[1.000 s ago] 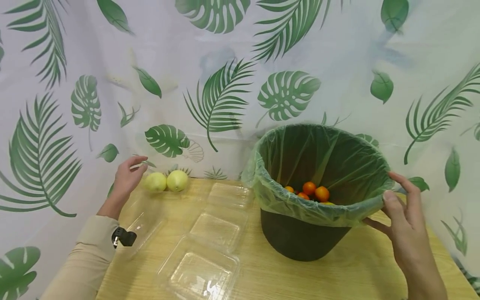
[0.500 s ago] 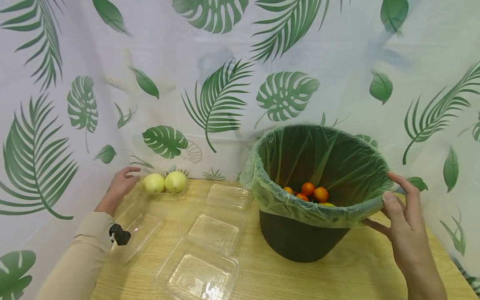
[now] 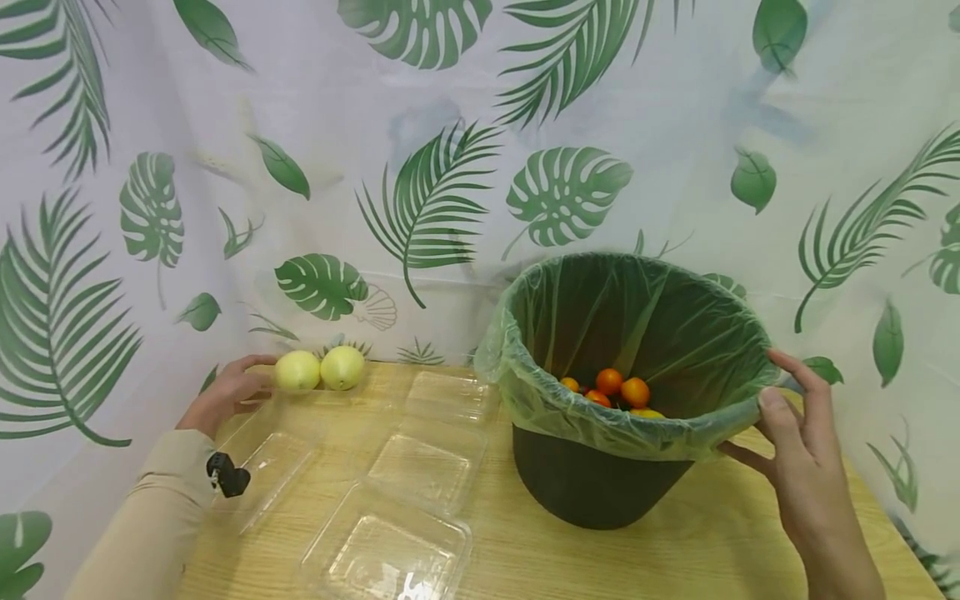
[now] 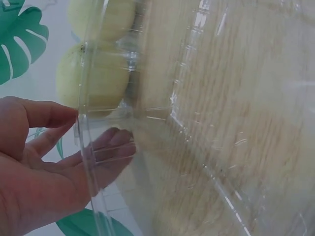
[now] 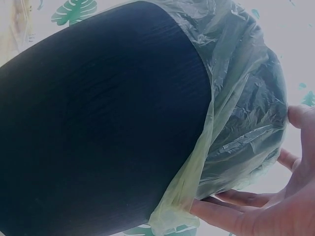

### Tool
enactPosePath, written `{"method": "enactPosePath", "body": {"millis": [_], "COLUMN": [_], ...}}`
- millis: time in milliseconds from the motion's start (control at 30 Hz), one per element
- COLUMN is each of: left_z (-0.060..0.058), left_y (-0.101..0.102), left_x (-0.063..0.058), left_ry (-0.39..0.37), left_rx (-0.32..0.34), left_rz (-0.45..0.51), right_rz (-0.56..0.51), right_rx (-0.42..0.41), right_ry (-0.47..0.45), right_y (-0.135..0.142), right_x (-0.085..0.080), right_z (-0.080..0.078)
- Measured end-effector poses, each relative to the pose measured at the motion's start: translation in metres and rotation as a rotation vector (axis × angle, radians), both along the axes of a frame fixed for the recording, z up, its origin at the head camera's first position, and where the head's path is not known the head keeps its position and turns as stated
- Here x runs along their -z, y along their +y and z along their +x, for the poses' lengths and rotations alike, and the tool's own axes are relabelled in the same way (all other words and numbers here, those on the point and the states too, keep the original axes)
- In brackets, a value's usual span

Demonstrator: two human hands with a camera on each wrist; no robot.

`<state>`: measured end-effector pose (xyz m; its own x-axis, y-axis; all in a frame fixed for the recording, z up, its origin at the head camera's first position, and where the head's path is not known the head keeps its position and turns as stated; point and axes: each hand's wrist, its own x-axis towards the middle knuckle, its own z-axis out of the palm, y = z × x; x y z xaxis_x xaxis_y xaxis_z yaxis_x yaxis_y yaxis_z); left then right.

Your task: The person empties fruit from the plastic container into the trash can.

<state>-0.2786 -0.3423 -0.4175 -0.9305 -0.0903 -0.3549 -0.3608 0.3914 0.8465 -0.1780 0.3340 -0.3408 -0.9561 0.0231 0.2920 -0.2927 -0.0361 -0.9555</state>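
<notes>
My left hand (image 3: 228, 392) is at the far left corner of a clear plastic container (image 3: 273, 454). In the left wrist view, fingers (image 4: 54, 116) touch its rim, and other fingertips show through the clear wall. Just past them sit two round, pale yellow-green fruits (image 3: 297, 371), side by side. My right hand (image 3: 806, 458) holds the right rim of a black bin (image 3: 600, 483), its fingers spread over the folded edge of a thin green bag (image 3: 592, 417) that lines it. Small round orange-red fruits (image 3: 609, 382) and something yellow lie inside the bin.
More clear plastic containers (image 3: 390, 550) stand in a row on the wooden table (image 3: 540, 567), between the left container and the bin. A white curtain with green leaf prints (image 3: 435, 208) hangs behind the table and along both sides.
My left hand has come down to the left container's far corner, beside the pale fruits. The right hand stays at the bin's rim. The head view has shifted slightly.
</notes>
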Motion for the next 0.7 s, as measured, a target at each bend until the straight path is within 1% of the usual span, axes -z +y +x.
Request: {"method": "enactPosePath", "body": {"millis": [167,233,367,433,567,700], "left_z": [-0.003,-0.006,-0.013,-0.015,-0.016,-0.017], "left_y": [0.006,0.008,0.010,0.010,0.010,0.009], "left_x": [0.005,0.007,0.009,0.009,0.009,0.004], "left_ry": [0.018,0.020,0.005,0.006,0.015,-0.011], "left_rx": [-0.028,-0.003,0.085,0.107,0.106,0.065], "left_rz": [0.017,0.020,0.033,0.049,0.060,0.092], "right_rz": [0.004,-0.001,-0.009,-0.010,-0.012,-0.012], "right_rx": [0.001,0.003,0.002,0.003,0.008,0.006], "right_ry": [-0.005,-0.005,-0.002,-0.004,-0.002,-0.008], "right_y": [-0.001,-0.001,0.000,0.001,0.001,0.000], "right_x": [-0.001,-0.001,-0.001,-0.001,0.001,0.001], "right_z": [0.001,0.000,0.000,0.000,0.000,-0.001]}}
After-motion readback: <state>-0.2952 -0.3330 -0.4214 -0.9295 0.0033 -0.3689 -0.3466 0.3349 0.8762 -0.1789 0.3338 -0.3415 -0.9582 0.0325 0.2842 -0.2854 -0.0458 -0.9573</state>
